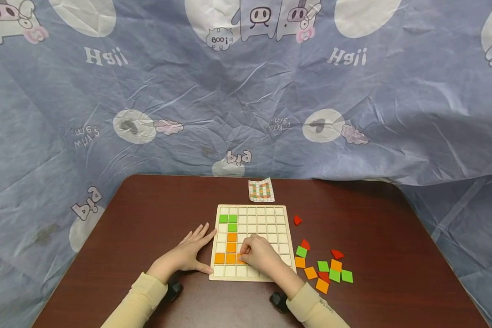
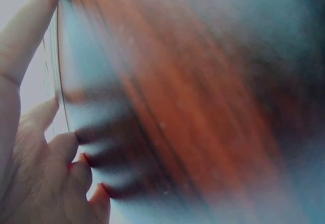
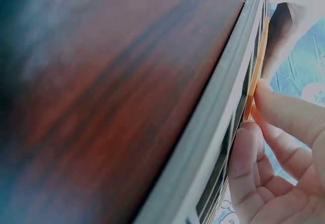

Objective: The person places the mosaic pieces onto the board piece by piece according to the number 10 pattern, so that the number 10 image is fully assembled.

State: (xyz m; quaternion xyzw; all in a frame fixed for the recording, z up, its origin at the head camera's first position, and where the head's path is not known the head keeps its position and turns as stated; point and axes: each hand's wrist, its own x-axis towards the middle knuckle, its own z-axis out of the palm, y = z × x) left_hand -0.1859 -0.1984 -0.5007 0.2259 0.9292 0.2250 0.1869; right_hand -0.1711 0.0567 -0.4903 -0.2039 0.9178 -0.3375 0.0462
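A pale wooden grid board (image 1: 256, 221) lies flat on the table. Its left columns hold green square tiles (image 1: 233, 218) and orange square tiles (image 1: 231, 247). Over the lower part of the board, my right hand (image 1: 262, 256) pinches an orange tile (image 1: 241, 259) at a cell beside the orange row; its fingers partly hide the tile. The right wrist view shows thumb and fingertips (image 3: 261, 94) at the orange edge. My left hand (image 1: 187, 252) is spread on the table, with thumb and index finger touching the board's left edge. In the left wrist view, its fingers (image 2: 63, 145) reach that edge.
Loose orange, green and red pieces (image 1: 323, 266) are scattered right of the board, some overlapping. A small card with a coloured grid pattern (image 1: 261, 190) lies behind it. A printed cloth (image 1: 213, 91) hangs behind the dark table (image 1: 168, 205).
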